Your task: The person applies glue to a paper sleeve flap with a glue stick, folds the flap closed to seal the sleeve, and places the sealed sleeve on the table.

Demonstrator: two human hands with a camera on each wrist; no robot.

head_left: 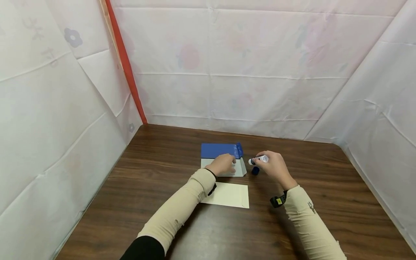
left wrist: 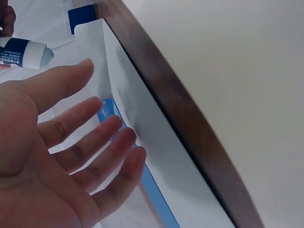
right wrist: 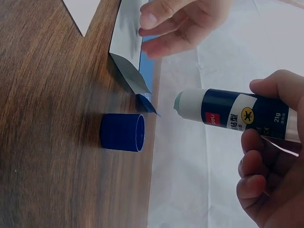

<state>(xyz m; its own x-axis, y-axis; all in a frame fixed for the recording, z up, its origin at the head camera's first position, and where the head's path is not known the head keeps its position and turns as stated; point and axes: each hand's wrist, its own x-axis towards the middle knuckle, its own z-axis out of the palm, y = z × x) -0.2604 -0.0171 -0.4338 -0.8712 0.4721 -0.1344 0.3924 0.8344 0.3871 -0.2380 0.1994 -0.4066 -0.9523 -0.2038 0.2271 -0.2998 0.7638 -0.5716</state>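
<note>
My right hand pinches a glue stick with its cap off and the pale glue tip bare. The barrel is white and dark blue and points left, toward the paper. Below it, a dark blue cap stands on the table. My left hand hovers at an unfolded envelope, blue on its far half and pale on its near half. Its fingers are spread and loosely bent, holding nothing. Side flaps stick up at the envelope's right end.
Nearer me, partly under my left wrist, lies a cream envelope. The brown wooden table ends at white sheeting at the back and both sides. A red strip runs up the back left corner.
</note>
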